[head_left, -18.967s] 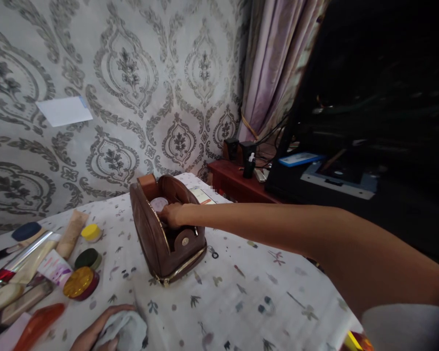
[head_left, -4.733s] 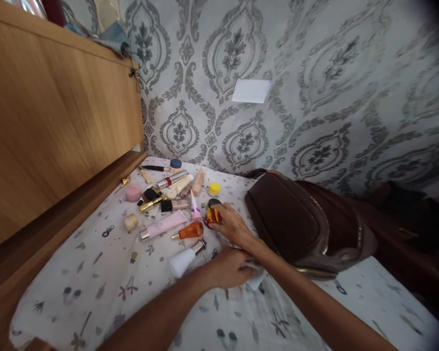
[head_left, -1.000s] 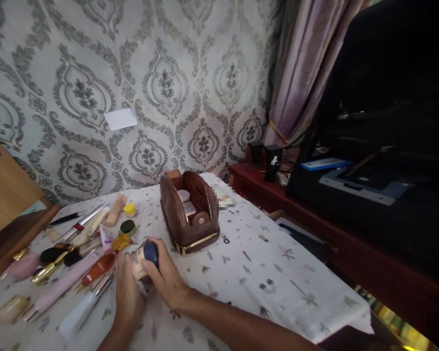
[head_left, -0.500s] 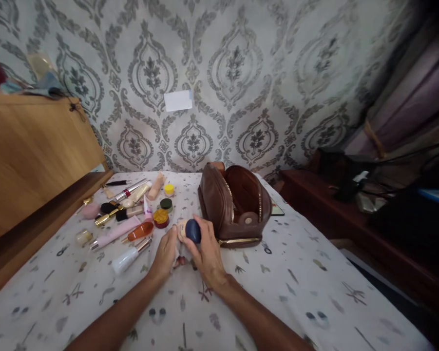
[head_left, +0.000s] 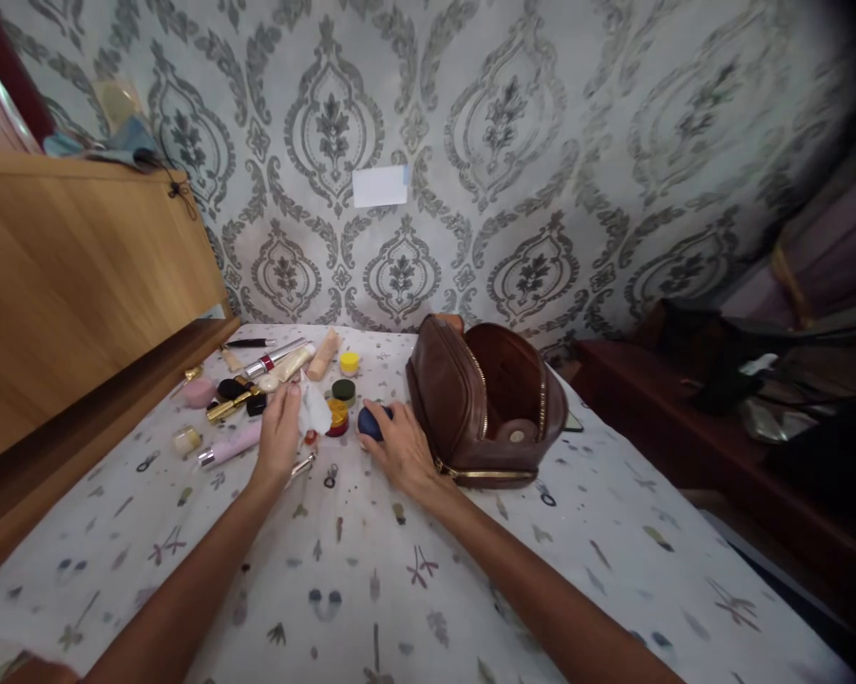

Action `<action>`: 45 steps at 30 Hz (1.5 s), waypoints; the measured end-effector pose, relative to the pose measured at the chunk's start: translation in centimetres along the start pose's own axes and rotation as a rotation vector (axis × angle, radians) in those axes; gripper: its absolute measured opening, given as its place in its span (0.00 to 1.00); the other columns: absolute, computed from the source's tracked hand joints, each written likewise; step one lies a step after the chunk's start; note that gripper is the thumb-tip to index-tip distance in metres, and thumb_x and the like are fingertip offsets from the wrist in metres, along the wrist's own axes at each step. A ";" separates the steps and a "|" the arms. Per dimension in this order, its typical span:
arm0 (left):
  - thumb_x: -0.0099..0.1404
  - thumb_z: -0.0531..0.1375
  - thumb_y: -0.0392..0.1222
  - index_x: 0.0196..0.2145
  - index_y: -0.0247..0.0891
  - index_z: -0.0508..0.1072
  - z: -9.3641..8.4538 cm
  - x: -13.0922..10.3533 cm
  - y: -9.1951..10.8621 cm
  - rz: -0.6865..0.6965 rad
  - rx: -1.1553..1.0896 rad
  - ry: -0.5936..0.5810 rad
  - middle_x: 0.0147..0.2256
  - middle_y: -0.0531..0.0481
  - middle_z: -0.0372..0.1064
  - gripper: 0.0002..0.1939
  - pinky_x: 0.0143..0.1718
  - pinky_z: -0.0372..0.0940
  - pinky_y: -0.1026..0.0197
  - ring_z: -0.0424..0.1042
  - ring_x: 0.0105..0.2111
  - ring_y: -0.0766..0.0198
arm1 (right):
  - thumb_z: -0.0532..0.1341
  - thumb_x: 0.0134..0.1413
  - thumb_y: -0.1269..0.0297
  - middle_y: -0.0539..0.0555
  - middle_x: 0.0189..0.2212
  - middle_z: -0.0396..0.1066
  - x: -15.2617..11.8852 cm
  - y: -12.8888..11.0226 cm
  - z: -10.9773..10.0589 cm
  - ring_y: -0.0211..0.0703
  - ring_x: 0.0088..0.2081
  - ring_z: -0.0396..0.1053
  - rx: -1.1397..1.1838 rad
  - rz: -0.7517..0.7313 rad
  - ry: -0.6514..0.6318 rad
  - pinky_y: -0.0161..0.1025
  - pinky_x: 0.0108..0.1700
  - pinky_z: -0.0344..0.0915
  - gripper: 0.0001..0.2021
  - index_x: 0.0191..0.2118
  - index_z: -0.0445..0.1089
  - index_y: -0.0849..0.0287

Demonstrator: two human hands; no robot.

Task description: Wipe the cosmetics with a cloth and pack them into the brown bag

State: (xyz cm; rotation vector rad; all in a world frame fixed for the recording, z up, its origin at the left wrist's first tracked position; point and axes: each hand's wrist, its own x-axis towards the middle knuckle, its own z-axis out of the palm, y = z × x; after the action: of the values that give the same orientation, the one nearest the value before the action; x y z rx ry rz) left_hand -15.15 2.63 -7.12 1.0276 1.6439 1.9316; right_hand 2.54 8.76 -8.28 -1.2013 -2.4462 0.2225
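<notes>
My right hand (head_left: 397, 445) is closed on a dark blue round-capped container (head_left: 374, 421), low over the cloth, just left of the open brown bag (head_left: 446, 399). Over the cosmetics on the left, my left hand (head_left: 280, 432) holds a crumpled white tissue (head_left: 314, 407). A red-and-yellow jar (head_left: 337, 416) sits between the hands, with a green-lidded jar (head_left: 343, 390) and a yellow-lidded jar (head_left: 349, 362) behind it. Partly beside and under my left hand lies a pink tube (head_left: 232, 445). The bag's zipped top gapes, showing its brown lining.
More cosmetics lie at the left: a pink round item (head_left: 199, 391), a small clear jar (head_left: 186, 440) and a beige tube (head_left: 324, 355). A wooden cabinet (head_left: 85, 285) stands at the left, a patterned wall behind. A dark red ledge (head_left: 634, 408) runs along the right.
My hands have moved apart. The right one carries the blue-capped container down beside the jars; the left one has gone left over the cosmetics with the tissue. The view has shifted.
</notes>
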 end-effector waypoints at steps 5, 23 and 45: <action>0.64 0.56 0.57 0.37 0.42 0.68 -1.1 1.2 -0.4 0.030 -0.044 0.071 0.29 0.57 0.63 0.15 0.33 0.63 0.66 0.64 0.29 0.66 | 0.64 0.57 0.58 0.66 0.50 0.67 1.2 -0.9 -0.1 0.60 0.51 0.63 -0.084 -0.058 0.007 0.53 0.52 0.62 0.26 0.59 0.65 0.59; 0.71 0.50 0.52 0.55 0.43 0.66 -2.0 0.1 1.1 0.177 0.042 0.113 0.55 0.46 0.66 0.20 0.60 0.55 0.56 0.63 0.56 0.57 | 0.63 0.57 0.60 0.60 0.46 0.72 4.8 -5.3 -0.7 0.50 0.46 0.70 -0.005 -0.168 -0.126 0.46 0.48 0.61 0.15 0.47 0.67 0.61; 0.69 0.52 0.57 0.46 0.42 0.75 5.0 -7.6 3.0 -0.112 -0.124 -0.146 0.52 0.46 0.72 0.20 0.61 0.57 0.57 0.65 0.58 0.55 | 0.67 0.53 0.61 0.57 0.46 0.71 -6.1 -2.3 -2.3 0.49 0.48 0.72 0.898 -0.124 0.483 0.46 0.48 0.72 0.20 0.51 0.65 0.55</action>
State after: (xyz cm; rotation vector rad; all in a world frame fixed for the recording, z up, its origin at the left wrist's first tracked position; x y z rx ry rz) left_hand -6.05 -0.12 -6.08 0.9816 1.4520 1.8154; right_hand 5.22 2.48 -7.20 -0.5969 -1.6621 0.7852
